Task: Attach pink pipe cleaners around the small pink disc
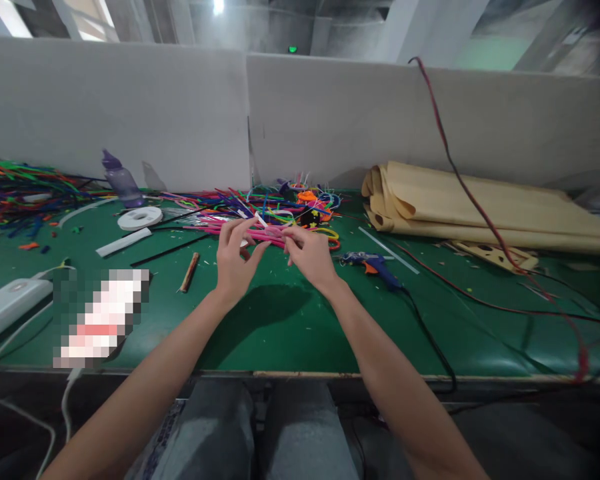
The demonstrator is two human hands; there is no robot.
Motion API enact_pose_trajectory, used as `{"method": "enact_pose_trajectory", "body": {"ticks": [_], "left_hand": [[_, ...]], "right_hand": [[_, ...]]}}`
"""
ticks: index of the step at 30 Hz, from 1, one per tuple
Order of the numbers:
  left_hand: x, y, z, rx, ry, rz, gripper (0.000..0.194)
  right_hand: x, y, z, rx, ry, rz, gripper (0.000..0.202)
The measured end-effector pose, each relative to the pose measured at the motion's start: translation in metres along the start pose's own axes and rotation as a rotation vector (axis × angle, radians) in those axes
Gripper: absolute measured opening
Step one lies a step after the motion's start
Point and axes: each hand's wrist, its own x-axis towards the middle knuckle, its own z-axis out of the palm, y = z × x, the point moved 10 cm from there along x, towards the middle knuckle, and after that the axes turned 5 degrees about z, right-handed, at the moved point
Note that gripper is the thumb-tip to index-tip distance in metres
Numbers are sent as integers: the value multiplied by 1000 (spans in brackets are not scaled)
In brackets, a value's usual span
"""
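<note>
Both my hands are over the near side of a pile of fuzzy pipe cleaners [220, 208], mostly pink with some in other colours. My left hand [234, 263] has its fingers curved and its thumb apart from them. A short white strip [261, 221] shows by its fingertips. Pink pipe cleaners [200, 229] run behind this hand; whether it touches them I cannot tell. Close on the right, my right hand [310, 257] is closed in a pinch, thumb against fingers. What lies between those fingertips is too small to make out. Bent yellow and pink pipe cleaners [334, 239] stick out behind it.
A blue glue gun [380, 267] lies right of my hands, its cord trailing over the table edge. Rolled brown paper [460, 200] is at back right. To the left are a white spool [140, 218], a purple bottle [123, 180], a brown stick [190, 272] and a white power strip [13, 307].
</note>
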Motion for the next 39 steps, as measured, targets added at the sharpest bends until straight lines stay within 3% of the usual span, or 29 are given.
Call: {"method": "enact_pose_trajectory", "body": {"ticks": [6, 13, 17, 21, 27, 30, 34, 39], "left_hand": [[2, 5, 7, 29, -93, 94, 21], [2, -3, 13, -43, -140, 6, 18], [1, -4, 19, 4, -212, 50, 13], [2, -8, 18, -29, -212, -20, 16], [0, -19, 20, -164, -199, -178, 17], [0, -24, 20, -200, -181, -209, 17], [3, -22, 22, -204, -237, -154, 15], [7, -15, 22, -159, -312, -32, 13]], "right_hand": [[-2, -15, -2, -336, 28, -207, 29], [-8, -22, 9, -464, -84, -301, 31], [-8, -23, 9, -491, -84, -300, 30], [-8, -27, 6, -476, -52, -300, 34], [-7, -27, -12, -434, 90, -189, 32], [-8, -34, -21, -392, 178, -254, 21], [-8, -40, -31, -431, 253, -350, 19], [4, -24, -31, -408, 176, -284, 15]]}}
